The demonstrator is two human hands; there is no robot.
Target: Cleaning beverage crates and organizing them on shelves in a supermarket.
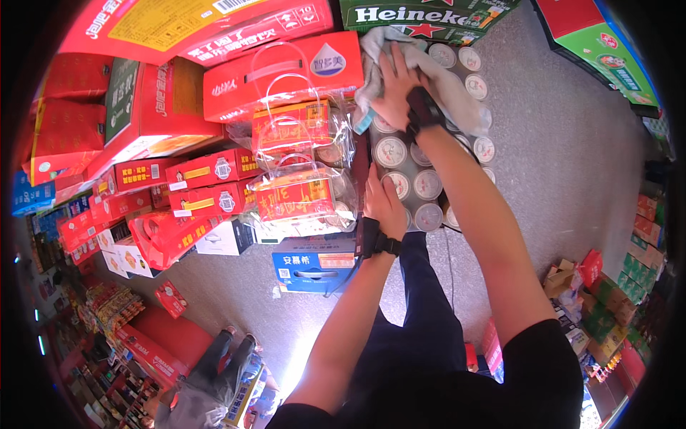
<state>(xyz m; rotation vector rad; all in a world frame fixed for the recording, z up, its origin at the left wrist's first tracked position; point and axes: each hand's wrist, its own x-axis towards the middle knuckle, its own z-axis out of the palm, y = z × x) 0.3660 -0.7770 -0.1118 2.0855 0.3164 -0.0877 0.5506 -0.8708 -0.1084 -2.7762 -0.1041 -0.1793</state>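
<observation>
Several cans with pale round lids (428, 185) stand packed in rows before me, seemingly under clear wrap. A grey-white cloth (455, 86) with a light-blue edge lies bunched over the far cans. My right hand (399, 88) presses down on this cloth, fingers spread over it, and hides part of the lids. Nearer to me, my left hand (385, 195) rests along the left edge of the cans, with nothing seen in its grasp. Each wrist wears a black strap with a device.
Clear-wrapped red packs with handles (297, 195) stand close left of the cans, beside a red carton (284, 75). A green Heineken carton (429, 19) sits beyond. A blue carton (313, 268) is on the floor (541, 161). Another person's legs (220, 354) show lower left. A cable (450, 268) hangs near my leg.
</observation>
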